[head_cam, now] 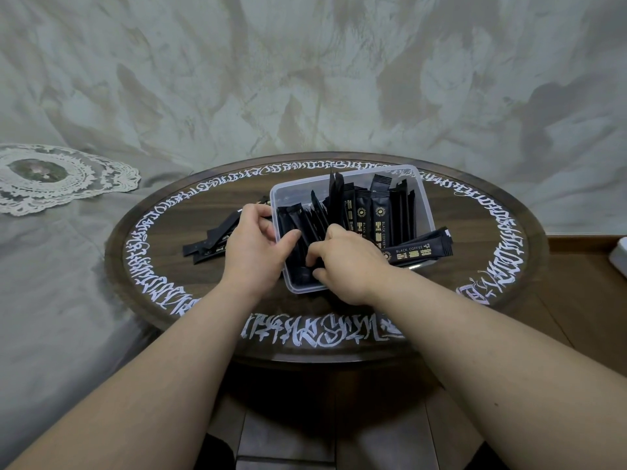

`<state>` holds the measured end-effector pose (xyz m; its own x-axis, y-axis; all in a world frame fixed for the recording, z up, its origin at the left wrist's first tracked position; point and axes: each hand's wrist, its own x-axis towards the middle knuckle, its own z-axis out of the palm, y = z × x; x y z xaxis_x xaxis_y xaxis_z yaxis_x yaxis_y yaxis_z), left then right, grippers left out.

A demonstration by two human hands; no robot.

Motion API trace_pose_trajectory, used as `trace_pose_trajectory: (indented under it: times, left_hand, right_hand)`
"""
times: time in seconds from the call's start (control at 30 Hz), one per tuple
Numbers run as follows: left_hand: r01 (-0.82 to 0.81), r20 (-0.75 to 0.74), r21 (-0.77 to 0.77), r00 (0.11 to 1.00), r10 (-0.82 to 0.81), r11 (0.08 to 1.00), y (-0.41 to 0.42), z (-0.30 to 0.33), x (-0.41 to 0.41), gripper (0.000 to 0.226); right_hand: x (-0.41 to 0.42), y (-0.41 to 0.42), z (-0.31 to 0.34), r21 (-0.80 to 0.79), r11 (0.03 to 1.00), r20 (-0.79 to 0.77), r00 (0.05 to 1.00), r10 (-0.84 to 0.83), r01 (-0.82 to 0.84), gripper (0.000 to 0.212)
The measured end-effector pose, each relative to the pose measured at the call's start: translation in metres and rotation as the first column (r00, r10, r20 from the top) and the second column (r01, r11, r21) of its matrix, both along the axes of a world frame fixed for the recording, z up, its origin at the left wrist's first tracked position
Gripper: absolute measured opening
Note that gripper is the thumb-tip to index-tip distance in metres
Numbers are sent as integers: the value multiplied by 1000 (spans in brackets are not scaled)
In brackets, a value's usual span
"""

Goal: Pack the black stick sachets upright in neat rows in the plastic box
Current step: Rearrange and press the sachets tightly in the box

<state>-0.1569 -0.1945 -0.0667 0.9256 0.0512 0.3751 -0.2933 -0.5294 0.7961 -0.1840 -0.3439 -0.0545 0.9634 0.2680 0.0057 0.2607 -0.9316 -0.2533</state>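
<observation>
A clear plastic box [415, 184] stands in the middle of the round table. Several black stick sachets [369, 212] stand upright along its far side; others near its left end lean at angles. My left hand [252, 247] grips the box's left wall, thumb inside the rim. My right hand [346, 262] reaches into the box's near part, fingers curled round leaning sachets [305, 225]. One sachet [419, 254] lies across the box's right near corner. A loose pile of sachets [210, 244] lies on the table left of the box.
The round dark wooden table [441, 320] has a ring of white script near its rim. Grey-green patterned fabric lies behind and to the left, with a white lace doily [57, 178] on it. A white object [619, 259] shows at the right edge.
</observation>
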Motion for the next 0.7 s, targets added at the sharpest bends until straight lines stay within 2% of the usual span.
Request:
trace_pose_trajectory:
  times: [0.17,0.3,0.47,0.7]
  left_hand:
    - [-8,3,-5,1000,8,1000,-1,-1,1,33]
    - [-50,16,-17,999,50,999,1,-1,3,32]
    - [-86,5,-38,996,86,996,8,-1,6,31]
    - [-71,11,-37,997,71,997,9,-2,6,30]
  right_hand:
    - [0,6,-1,56,997,31,998,-61,59,9]
    - [5,9,0,143,987,45,996,-76,69,9]
    - [10,17,0,107,994,31,1000,-7,4,25]
    - [14,23,2,19,1000,10,1000,-12,12,19]
